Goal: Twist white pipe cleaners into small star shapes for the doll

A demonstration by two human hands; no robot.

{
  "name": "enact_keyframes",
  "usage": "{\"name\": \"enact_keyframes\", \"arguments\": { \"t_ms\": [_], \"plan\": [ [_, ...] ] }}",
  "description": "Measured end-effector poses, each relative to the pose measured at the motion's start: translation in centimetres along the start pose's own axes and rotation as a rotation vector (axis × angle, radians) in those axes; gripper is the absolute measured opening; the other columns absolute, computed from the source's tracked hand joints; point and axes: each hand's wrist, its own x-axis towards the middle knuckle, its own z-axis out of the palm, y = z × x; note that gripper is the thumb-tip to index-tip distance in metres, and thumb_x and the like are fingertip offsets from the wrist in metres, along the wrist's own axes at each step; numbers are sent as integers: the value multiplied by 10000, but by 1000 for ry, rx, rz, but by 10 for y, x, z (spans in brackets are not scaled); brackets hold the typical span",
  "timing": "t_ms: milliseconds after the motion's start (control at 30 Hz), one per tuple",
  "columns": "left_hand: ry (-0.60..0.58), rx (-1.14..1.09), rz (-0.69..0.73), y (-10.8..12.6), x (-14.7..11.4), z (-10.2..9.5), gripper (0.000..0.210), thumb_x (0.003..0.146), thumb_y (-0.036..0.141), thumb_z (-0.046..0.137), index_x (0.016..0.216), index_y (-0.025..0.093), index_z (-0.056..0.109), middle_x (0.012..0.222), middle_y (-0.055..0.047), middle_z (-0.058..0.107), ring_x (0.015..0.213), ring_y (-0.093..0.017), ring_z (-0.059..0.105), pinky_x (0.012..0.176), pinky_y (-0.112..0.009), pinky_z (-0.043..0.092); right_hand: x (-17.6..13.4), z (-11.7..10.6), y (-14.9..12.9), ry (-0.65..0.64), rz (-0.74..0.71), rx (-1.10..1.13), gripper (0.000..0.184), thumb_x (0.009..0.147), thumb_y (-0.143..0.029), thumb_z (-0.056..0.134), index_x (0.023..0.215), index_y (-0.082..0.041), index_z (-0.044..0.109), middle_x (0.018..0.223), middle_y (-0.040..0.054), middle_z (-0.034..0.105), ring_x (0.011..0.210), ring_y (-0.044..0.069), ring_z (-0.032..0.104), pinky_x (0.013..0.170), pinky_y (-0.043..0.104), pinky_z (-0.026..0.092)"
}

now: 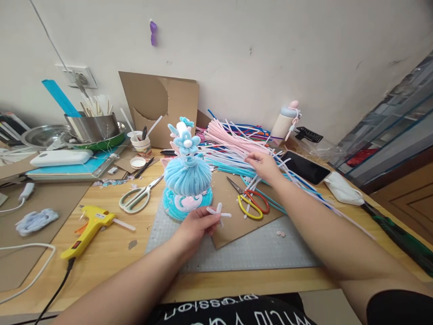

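Observation:
My left hand (198,223) pinches a small cross of short white pipe cleaner pieces (219,213) between thumb and fingers, above the grey cutting mat (267,259). Farther back, my right hand (264,166) has its fingers curled at the pile of pipe cleaners (226,137), closed on a pale one; the exact grip is partly hidden. Just beyond my left hand stands a light blue pipe cleaner ornament (187,176) with flowers on top and a round base. Scissors with red and yellow handles (252,204) lie on a cardboard sheet (233,232) between my hands.
At the left lie a yellow glue gun (91,225) with its cord and pale-handled scissors (137,198). Behind are a paper cup with tools (140,143) and a metal pot of sticks (91,128). A phone (304,167) and a bottle (286,122) are at the right.

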Motion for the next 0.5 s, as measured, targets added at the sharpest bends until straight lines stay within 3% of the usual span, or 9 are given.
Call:
{"name": "enact_keyframes", "arguments": {
  "t_ms": [67,133,200,333,433,467,500],
  "plan": [
    [15,-10,-19,-1,0,1,207,652,275,750,695,116,624,620,-7,582,529,-70,443,504,-206,313,8,-12,-17,108,-8,139,218,907,-311,399,896,-196,584,856,40,680,782,155,628,753,329,477],
    [30,-21,-38,-1,-1,2,217,638,265,761,728,108,641,685,-32,622,555,-74,466,512,-201,332,13,-30,-43,330,-89,632,90,862,-307,530,868,-221,557,755,-2,660,717,136,632,769,338,496],
    [29,-27,-54,0,-2,3,220,645,263,758,744,99,649,719,-47,638,570,-74,480,518,-195,342,16,-50,-71,444,-216,896,56,813,-240,622,843,-240,574,742,-27,646,687,111,635,754,314,511],
    [14,-58,-100,3,-3,4,212,670,271,742,720,94,637,704,-42,626,563,-68,484,519,-189,350,23,-90,-98,638,-332,1044,170,808,-71,572,801,-234,619,742,-71,672,699,80,670,748,303,490],
    [5,-85,-140,4,-4,4,200,689,271,726,711,102,619,679,-28,608,557,-67,490,521,-187,353,33,-119,-88,933,-307,1060,322,831,-141,353,628,-170,601,638,-73,686,613,41,665,585,246,413],
    [2,-88,-148,3,-4,4,197,692,268,722,710,105,614,671,-25,603,557,-68,492,522,-187,353,35,-130,-84,1029,-289,1103,443,818,-223,247,488,-136,530,783,-29,715,591,21,654,551,254,385],
    [-1,-88,-153,3,-4,3,193,692,264,721,708,107,610,664,-22,598,555,-68,493,523,-187,353,37,-142,-80,1117,-306,1177,522,786,-288,145,382,-113,427,1053,35,663,544,3,634,528,287,363]
  ]
}}
